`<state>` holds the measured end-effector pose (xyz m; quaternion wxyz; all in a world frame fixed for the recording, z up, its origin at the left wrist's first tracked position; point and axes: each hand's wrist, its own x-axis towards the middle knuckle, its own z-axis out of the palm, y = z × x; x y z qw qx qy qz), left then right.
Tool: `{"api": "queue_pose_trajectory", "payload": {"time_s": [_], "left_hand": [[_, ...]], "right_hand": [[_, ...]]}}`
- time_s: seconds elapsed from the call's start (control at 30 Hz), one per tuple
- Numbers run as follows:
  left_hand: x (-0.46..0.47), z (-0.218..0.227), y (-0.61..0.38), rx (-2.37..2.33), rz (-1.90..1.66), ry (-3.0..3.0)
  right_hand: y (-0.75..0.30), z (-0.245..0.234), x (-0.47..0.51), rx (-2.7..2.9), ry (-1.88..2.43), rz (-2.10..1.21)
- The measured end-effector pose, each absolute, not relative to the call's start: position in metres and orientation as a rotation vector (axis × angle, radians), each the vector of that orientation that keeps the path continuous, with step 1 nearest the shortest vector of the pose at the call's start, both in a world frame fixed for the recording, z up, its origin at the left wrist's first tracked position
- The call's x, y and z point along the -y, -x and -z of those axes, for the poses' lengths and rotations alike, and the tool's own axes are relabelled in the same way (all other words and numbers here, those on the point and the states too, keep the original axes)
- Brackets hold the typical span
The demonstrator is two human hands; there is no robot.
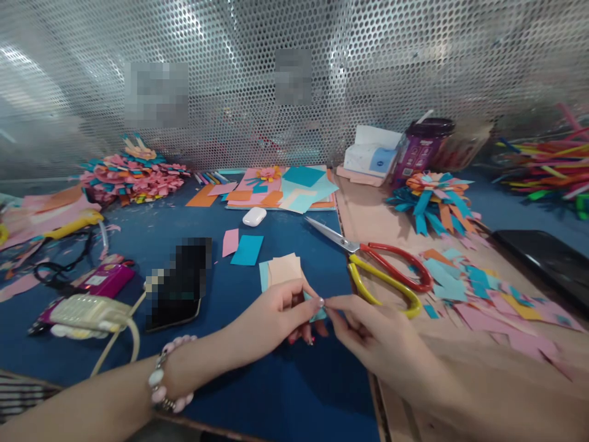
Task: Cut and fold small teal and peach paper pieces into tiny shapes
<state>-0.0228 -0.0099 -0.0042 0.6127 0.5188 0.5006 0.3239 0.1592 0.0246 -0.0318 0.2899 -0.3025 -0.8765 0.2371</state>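
My left hand [278, 313] is closed in a pinch on a small light blue piece of paper [317, 315], mostly hidden by the fingers. The thumb and forefinger of my right hand [368, 328] meet the left fingertips at the paper's edge. Just beyond my left hand lie peach paper pieces [285, 269] with a light blue sheet [264, 276] partly under them. Farther off are a blue paper rectangle [247, 250] and a pink one [230, 242]. Scissors [391, 273] with a red and a yellow handle lie open beyond my right hand.
At left are a phone [181, 288], a cable and a glue gun [73, 225]. Paper scraps [497, 294] and a paper flower [437, 199] lie right. Behind stand a tissue pack [370, 156], a purple cup [421, 147] and a perforated metal panel [248, 80].
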Motion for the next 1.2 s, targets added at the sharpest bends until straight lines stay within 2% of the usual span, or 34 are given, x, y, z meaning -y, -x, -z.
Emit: {"api": "queue_pose_trajectory", "payload": {"time_s": [1.2], "left_hand": [[0.0101, 0.0063, 0.0246, -1.128, -0.755, -1.225]], "right_hand": [[-0.1589, 0.0319, -0.0256, 2.247, 0.733, -0.509]]}}
